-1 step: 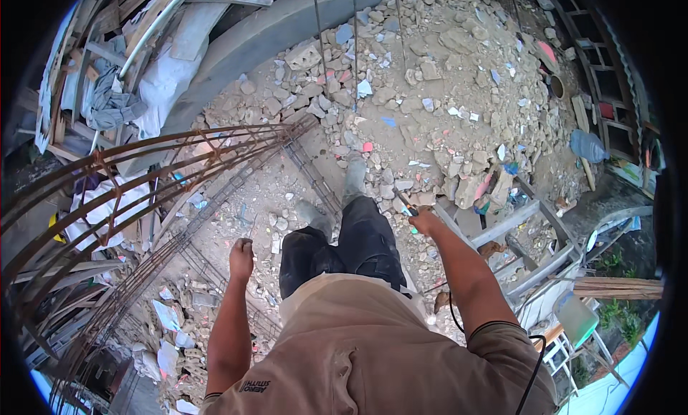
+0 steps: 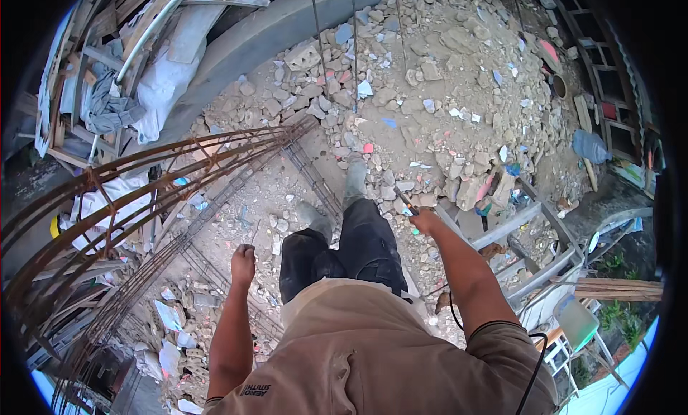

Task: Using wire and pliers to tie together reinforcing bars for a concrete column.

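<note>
My right hand (image 2: 427, 221) is closed round the dark handle of a slim hand tool (image 2: 405, 201), whose narrow end points forward and left; its exact kind is unclear. On the other side, my left hand (image 2: 243, 264) is closed at the height of my thighs. A thin line, perhaps wire, shows just beyond its fingers, but what it holds is too small to make out. Left of that hand runs a long cage of thin steel bars (image 2: 188, 237). Thicker rusty rebar (image 2: 208, 144), tied with stirrups, sweeps in from the left and narrows ahead of my boots (image 2: 355, 177).
Broken rubble (image 2: 459, 78) is heaped ahead and to the right. Upright steel rods (image 2: 355, 49) stand before a low concrete wall (image 2: 247, 35). A grey wooden frame (image 2: 509, 225) lies right of my right hand. Scrap boards and sheeting (image 2: 168, 78) fill the far left.
My left hand sits very slightly nearer to me than before. My right hand and its tool look almost unmoved.
</note>
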Demonstrator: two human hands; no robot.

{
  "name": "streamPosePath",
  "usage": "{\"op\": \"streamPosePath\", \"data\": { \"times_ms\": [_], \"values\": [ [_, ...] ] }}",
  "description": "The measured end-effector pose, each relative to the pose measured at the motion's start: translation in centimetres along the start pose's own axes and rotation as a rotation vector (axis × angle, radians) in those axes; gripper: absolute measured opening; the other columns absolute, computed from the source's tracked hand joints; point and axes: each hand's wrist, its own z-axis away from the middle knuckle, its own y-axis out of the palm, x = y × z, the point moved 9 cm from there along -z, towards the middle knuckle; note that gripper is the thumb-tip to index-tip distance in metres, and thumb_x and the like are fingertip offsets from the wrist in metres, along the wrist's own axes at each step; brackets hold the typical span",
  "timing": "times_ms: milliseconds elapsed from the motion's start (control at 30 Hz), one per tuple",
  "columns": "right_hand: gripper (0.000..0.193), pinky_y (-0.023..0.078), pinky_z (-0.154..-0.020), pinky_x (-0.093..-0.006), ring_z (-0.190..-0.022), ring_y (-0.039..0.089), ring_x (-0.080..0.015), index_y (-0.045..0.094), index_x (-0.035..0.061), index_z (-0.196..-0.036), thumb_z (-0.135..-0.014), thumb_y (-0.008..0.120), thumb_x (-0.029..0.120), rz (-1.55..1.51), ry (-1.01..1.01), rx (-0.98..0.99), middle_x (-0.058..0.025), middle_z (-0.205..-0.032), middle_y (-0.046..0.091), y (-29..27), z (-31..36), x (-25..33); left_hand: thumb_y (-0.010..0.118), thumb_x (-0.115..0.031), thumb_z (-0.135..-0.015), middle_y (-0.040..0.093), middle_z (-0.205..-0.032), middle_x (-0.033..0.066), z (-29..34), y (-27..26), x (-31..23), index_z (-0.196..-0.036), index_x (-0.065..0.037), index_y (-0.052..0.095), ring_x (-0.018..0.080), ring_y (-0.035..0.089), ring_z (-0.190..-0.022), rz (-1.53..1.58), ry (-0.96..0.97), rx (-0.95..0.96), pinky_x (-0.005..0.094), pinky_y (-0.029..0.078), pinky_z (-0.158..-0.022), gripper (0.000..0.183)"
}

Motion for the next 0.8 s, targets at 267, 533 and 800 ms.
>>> {"op": "streamPosePath", "data": {
  "times_ms": [267, 533, 800],
  "values": [
    [0.052, 0.048, -0.095, -0.0458, -0.114, 0.059, -0.0397, 0.061, -0.0034, -0.116, -0.086, 0.056, 0.039, 0.077, -0.04, 0.051, -0.0275, -0.123, 0.059, -4.1, -10.9, 6.6, 0.05, -0.021, -0.099, 0.051, -0.066, 0.0039, 1.6, 5.3, -6.3, -0.102, -0.002, 0.062, 0.0109, 0.05, -0.059, 0.006, -0.057, 0.102, 0.0282, 0.041, -0.055, 0.022],
    [0.059, 0.034, -0.109, -0.0505, -0.135, 0.041, -0.0341, 0.041, 0.0053, -0.142, -0.088, 0.056, 0.022, 0.225, -0.343, -0.354, -0.0186, -0.138, 0.05, -5.0, -9.7, 13.5, 0.05, -0.019, -0.096, 0.063, -0.078, 0.0154, 0.5, 9.9, -7.3, -0.101, 0.0, 0.064, 0.0266, 0.061, -0.069, -0.316, -0.199, 0.428, 0.0376, 0.048, -0.068, 0.024],
    [0.027, 0.048, -0.091, -0.0474, -0.107, 0.062, -0.0346, 0.059, 0.0077, -0.112, -0.09, 0.055, 0.023, -0.085, -0.895, 0.096, -0.0148, -0.11, 0.066, 5.8, 7.4, 27.0, 0.057, -0.028, -0.095, 0.057, -0.068, 0.0087, -1.0, 15.0, -15.0, -0.092, -0.001, 0.062, 0.0187, 0.054, -0.06, -0.187, 0.088, 0.655, 0.0339, 0.045, -0.06, 0.027]
  ]
}}
